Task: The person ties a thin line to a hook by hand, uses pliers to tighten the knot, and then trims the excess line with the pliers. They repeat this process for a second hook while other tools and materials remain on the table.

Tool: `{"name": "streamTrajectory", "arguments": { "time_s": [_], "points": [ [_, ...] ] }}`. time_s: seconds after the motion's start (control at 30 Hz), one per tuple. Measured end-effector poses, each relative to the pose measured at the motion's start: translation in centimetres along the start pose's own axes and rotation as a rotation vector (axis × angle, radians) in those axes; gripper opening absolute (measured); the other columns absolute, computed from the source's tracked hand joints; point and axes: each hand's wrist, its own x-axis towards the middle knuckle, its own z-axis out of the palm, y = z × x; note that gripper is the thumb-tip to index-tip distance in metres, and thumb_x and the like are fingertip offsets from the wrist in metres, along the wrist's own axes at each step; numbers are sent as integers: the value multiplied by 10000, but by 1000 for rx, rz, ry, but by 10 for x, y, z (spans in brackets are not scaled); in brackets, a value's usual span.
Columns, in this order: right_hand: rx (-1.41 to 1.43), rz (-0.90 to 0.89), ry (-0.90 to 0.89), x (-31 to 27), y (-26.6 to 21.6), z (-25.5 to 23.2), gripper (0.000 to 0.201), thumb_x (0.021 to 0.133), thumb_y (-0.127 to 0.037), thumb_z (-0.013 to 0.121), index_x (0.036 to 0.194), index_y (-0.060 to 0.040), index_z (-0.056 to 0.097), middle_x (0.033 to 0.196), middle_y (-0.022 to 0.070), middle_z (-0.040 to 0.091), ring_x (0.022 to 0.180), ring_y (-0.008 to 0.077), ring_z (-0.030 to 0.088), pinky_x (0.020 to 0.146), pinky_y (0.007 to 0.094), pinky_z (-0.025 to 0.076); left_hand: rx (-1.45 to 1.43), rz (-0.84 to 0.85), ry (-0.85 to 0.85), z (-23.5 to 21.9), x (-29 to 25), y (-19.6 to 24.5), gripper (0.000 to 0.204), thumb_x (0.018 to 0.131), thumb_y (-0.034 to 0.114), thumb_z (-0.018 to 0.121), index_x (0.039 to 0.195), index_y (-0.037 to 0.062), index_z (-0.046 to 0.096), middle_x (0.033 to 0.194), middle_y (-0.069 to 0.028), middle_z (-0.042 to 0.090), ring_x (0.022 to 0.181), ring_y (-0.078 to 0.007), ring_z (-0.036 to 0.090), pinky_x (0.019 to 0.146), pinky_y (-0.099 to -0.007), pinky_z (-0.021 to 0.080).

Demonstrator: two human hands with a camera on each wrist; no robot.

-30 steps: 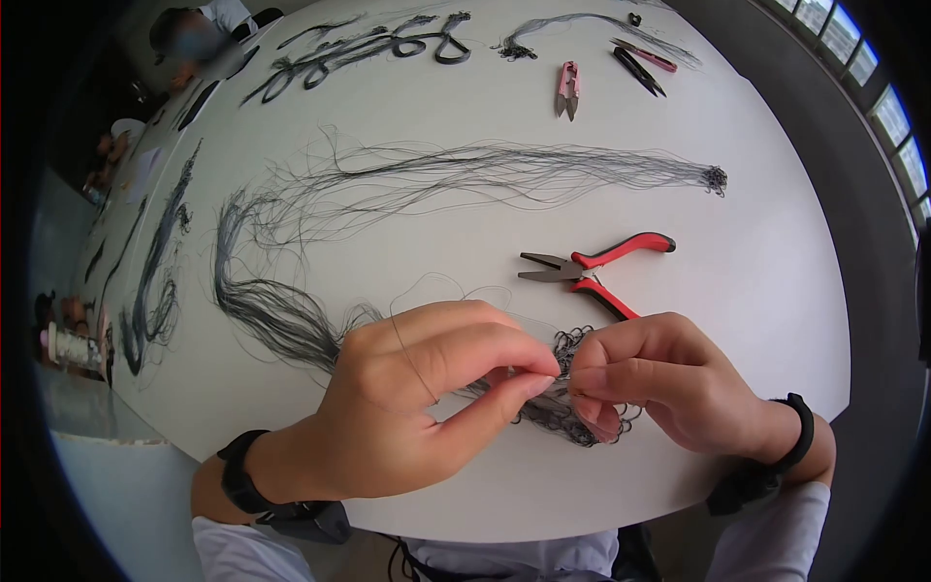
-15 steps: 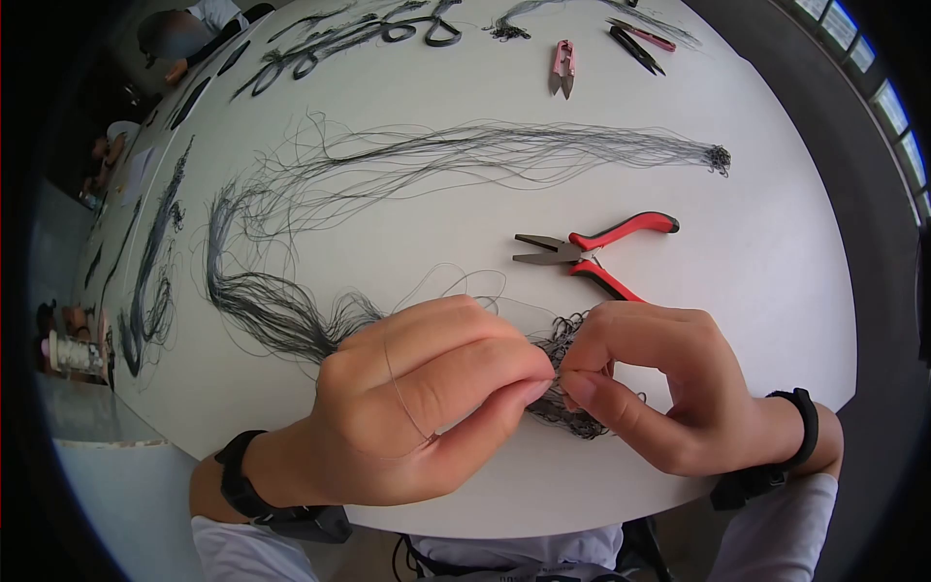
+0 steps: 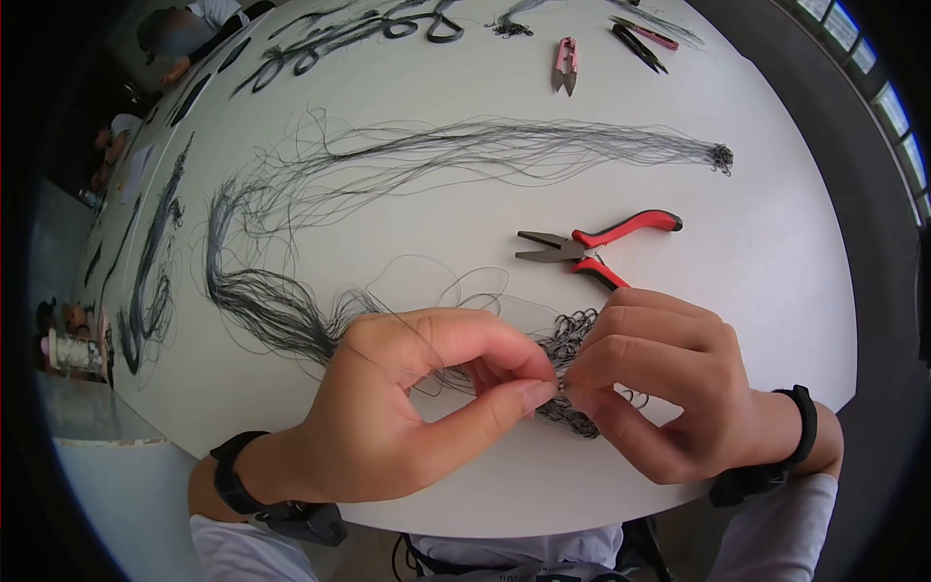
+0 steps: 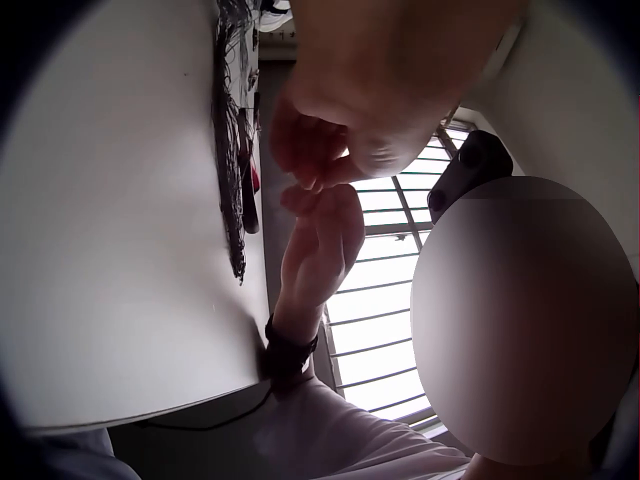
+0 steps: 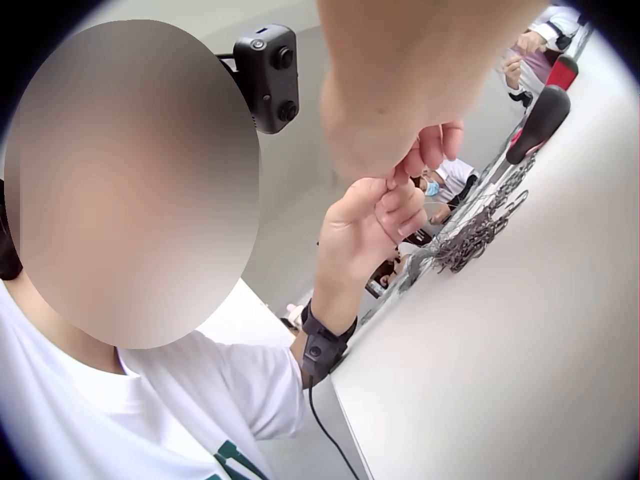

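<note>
In the head view the left hand (image 3: 427, 403) pinches a thin dark line between thumb and index finger, and a strand of it arcs over that hand. The right hand (image 3: 669, 383) has its thumb and fingertips together, meeting the left fingertips; the small item between them is mostly hidden. Beneath both hands on the table lies a cluster of dark metal hooks (image 3: 572, 417). A long bundle of dark lines (image 3: 281, 315) curves away to the left. Both wrist views show the two hands' fingertips meeting above the table.
Red-handled pliers (image 3: 582, 250) lie just beyond the right hand. Pink snips (image 3: 565, 66) and black snips (image 3: 638, 48) are farther back on the white table (image 3: 776, 291). More line bundles (image 3: 160, 242) lie left, and a thread spool (image 3: 76, 354) stands at the left edge. Another person sits at far left.
The left hand's index finger and thumb have spread into a wider loop, and the line has shifted across that hand. The right hand has turned, its fingers curling closer together. The view has tilted slightly.
</note>
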Motion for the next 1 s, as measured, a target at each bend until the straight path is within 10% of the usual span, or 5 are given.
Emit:
{"name": "streamTrajectory", "arguments": {
  "time_s": [0.2,0.6,0.83,1.0],
  "points": [
    [980,756,-125,-1,-6,-10,161,887,-79,503,797,30,581,726,49,576,602,74,458,549,228,373,-100,-147,29,1,1,3,96,773,-83,559,844,-65,622,768,-120,624,681,-139,600,604,-253,481],
    [1165,896,-167,0,-5,-10,211,907,-125,471,806,24,581,715,29,557,615,75,472,581,214,377,381,342,115,6,2,-8,177,649,-94,664,803,-12,636,702,-98,606,585,-163,578,515,-235,449],
    [1018,837,-142,-1,-11,-4,167,897,-80,483,796,19,572,705,15,547,632,73,478,596,220,381,560,541,168,7,1,-11,204,610,-105,655,790,-13,631,670,-100,588,556,-180,564,474,-253,440],
    [262,267,15,-4,-7,3,82,799,-3,533,724,12,564,667,77,567,597,168,512,554,266,405,406,379,131,5,1,-6,174,632,-105,639,787,-27,628,684,-104,602,568,-175,574,503,-241,449]
  ]
}}
